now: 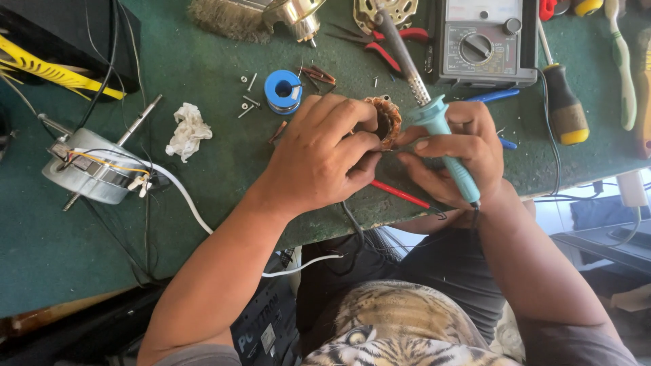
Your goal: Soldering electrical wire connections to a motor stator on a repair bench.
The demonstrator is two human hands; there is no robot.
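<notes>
At the green bench's point(203, 68) near edge, the left hand point(325, 159) grips a copper-wound motor coil point(386, 122); the right hand point(454, 152) clasps a teal-handled soldering iron point(434, 115), whose hot barrel could singe nearby fingers or slip onto windings.

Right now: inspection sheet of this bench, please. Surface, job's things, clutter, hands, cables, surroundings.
Surface: green mat, worn at the front edge.
Job's things: copper coil; teal soldering iron; red probe under the hands.
Clutter: blue solder spool, loose screws, crumpled tissue, grey motor, analog meter, yellow-handled screwdriver, brush.
Hands: left hand grips the coil; right hand holds the iron, its fingers pinching at the coil.
Cables: white cable runs from the motor off the edge.
Surroundings: nothing seen clearly.
</notes>
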